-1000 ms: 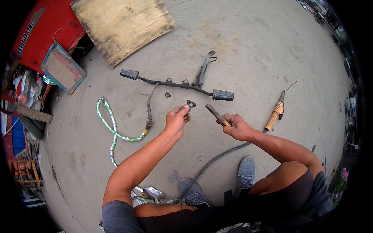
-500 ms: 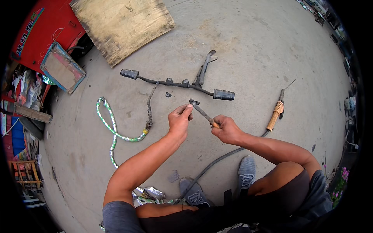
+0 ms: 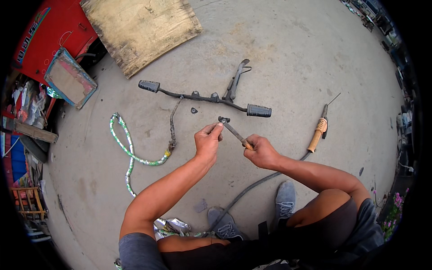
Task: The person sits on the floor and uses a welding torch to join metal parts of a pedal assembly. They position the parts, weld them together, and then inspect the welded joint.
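Two grey shoes (image 3: pixel 285 199) rest on the concrete floor (image 3: pixel 315 58), nearest the body. Beyond them the right hand (image 3: pixel 262 152) is closed around one end of a flat metal tool (image 3: pixel 235 132); the left hand (image 3: pixel 209 140) pinches a small dark metal part (image 3: pixel 226 119) by the tool's far tip. Farther out lie a black footpeg bar (image 3: pixel 207 98) and a plywood board (image 3: pixel 144 31).

At upper left, a large, stained sheet of pale plywood (image 3: pixel 144 31) is seen against grey concrete ground (image 3: pixel 315 54). Beside it, a red painted panel (image 3: pixel 60 27) is partly hidden by a blue-edged rectangular board (image 3: pixel 69 77). Pink flowers (image 3: pixel 398 200) are glimpsed at lower right.
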